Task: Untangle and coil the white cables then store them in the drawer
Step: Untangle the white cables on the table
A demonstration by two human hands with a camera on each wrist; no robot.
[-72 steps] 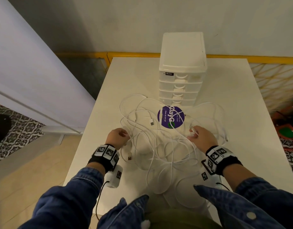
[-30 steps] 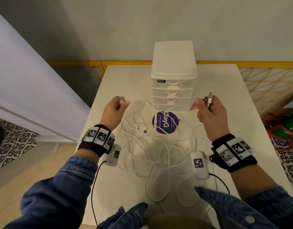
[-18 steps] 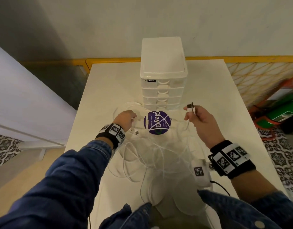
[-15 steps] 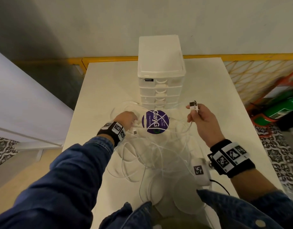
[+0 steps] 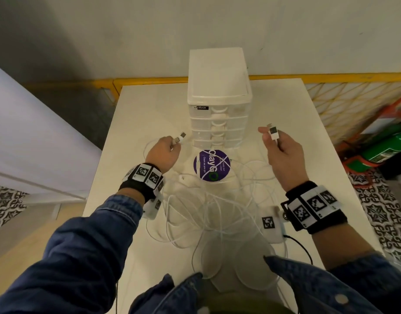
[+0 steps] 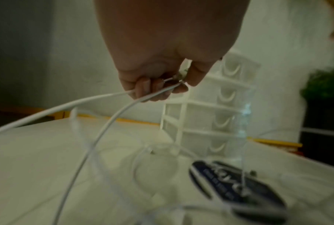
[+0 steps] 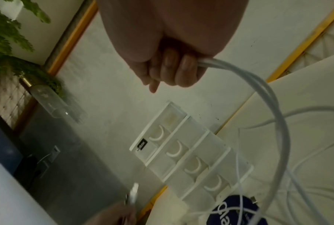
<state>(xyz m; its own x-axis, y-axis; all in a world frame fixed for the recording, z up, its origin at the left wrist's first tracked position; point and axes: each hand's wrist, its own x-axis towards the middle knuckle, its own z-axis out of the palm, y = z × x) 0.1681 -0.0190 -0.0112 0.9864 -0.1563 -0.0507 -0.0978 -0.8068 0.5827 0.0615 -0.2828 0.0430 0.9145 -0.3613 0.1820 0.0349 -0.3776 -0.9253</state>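
Observation:
A tangle of white cables [image 5: 208,207] lies on the white table [image 5: 292,123] in front of a white drawer unit [image 5: 218,105] whose drawers are closed. My left hand [image 5: 164,152] is raised left of the unit and pinches two cable ends with metal plugs [image 5: 180,138]; the cords [image 6: 97,118] trail down from its curled fingers [image 6: 152,89]. My right hand [image 5: 281,150] is raised right of the unit and grips cable ends with a white plug [image 5: 273,132] sticking up; two cords [image 7: 268,97] loop down to the pile.
A round purple sticker [image 5: 212,165] lies on the table just before the drawer unit, with cables across it. A yellow railing [image 5: 330,77] runs behind the table. Green and orange objects [image 5: 385,148] sit on the floor at right. A white panel [image 5: 25,132] stands at left.
My left hand has lifted from the pile with two plug ends and moved up left of the drawer unit. My right hand, still gripping its plug, has risen and moved outward to the right.

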